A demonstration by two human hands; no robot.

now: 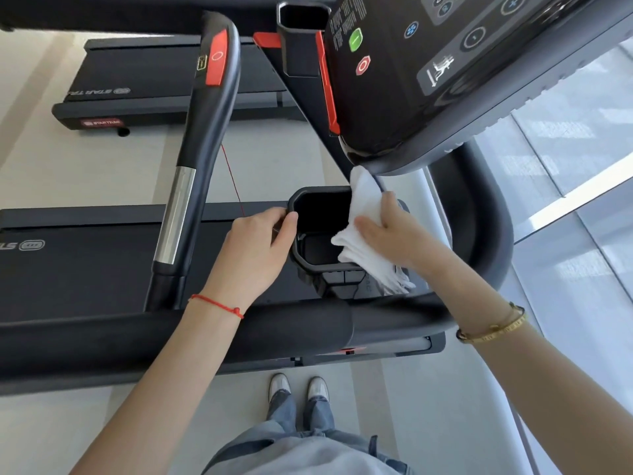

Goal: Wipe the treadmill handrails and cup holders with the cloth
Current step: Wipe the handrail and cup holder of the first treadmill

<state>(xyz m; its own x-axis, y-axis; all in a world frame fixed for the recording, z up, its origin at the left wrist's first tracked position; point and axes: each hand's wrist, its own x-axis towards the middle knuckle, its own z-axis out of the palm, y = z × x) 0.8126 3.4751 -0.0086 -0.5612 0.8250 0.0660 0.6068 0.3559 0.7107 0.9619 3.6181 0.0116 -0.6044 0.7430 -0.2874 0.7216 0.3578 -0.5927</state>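
At the cup holder (320, 231), right hand (394, 231) clamps cloth (363, 234); left hand (260, 248) pinches rim.

From where I stand, the brand "STAR TRAC" reads in white on a small red badge (101, 123) at the end of the far treadmill's deck (171, 111), and again, upside down, as grey lettering (99, 91) on that deck's belt. On the console (445, 63) overhead there is a green button (355, 39) with a white bar, a red octagonal button (363, 66) with a white ring, a blue fan symbol (411, 29), round plus (512, 4) and minus (474, 37) keys, and a white runner-on-incline pictogram (442, 69). The near handrail's red pad (216, 58) carries a ring. The console's fine print is too small to read.
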